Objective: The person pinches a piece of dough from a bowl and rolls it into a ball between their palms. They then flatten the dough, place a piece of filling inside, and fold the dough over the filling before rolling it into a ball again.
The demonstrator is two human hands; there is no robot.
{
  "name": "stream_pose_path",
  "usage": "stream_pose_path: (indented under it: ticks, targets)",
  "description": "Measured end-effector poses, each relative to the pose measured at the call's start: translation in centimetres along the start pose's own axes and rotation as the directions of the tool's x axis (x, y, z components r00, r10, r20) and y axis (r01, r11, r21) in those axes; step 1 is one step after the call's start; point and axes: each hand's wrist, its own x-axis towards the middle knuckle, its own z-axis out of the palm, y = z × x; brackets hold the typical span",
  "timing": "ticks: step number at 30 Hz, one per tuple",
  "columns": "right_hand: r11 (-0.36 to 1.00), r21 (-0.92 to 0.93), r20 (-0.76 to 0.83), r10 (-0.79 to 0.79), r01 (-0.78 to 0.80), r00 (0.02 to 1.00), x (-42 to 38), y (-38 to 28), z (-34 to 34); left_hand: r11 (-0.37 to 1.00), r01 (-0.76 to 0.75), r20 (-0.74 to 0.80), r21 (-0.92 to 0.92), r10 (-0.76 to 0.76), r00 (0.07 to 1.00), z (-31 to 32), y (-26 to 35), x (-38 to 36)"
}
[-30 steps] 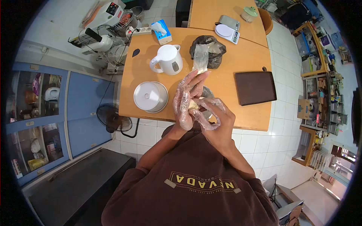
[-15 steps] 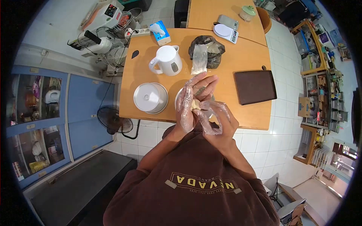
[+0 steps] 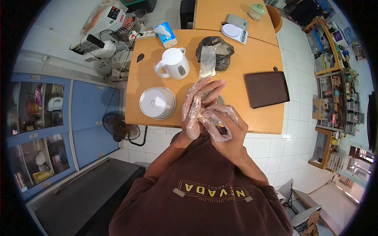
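Observation:
My left hand (image 3: 193, 112), dusted with white powder, is raised over the near table edge with its fingers extended and partly curved. It holds a small pale lump of dough (image 3: 201, 115) against the thumb side. My right hand (image 3: 227, 122), with whitish residue on it, pinches the same dough between bent thumb and fingers. Most of the dough is hidden by the fingers. Just beyond the hands lies a clear plastic bag (image 3: 208, 61) with white powder, leaning on a black plastic bag (image 3: 224, 53). Something partly covered by my hands sits behind them.
On the wooden table (image 3: 185, 122) stand a white lidded container (image 3: 155, 103), a white jug (image 3: 173, 63), a tissue box (image 3: 167, 35), a kitchen scale (image 3: 235, 33) and a dark baking tray (image 3: 267, 89). A black fan (image 3: 118, 126) is by the left edge.
My hands have shifted slightly left, and the fingers of my right hand have moved in closer around the dough. Less of the dough shows. The table items stay in place.

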Motion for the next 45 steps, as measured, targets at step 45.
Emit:
stream_pose_path:
  ticks: [45]
  targets:
    - [0.996, -0.046, 0.003, -0.078, 0.078, 0.997, 0.1, 1.2, -0.4, 0.922, 0.211, -0.101, -0.324, -0.256, 0.962, 0.4, -0.3, 0.3]
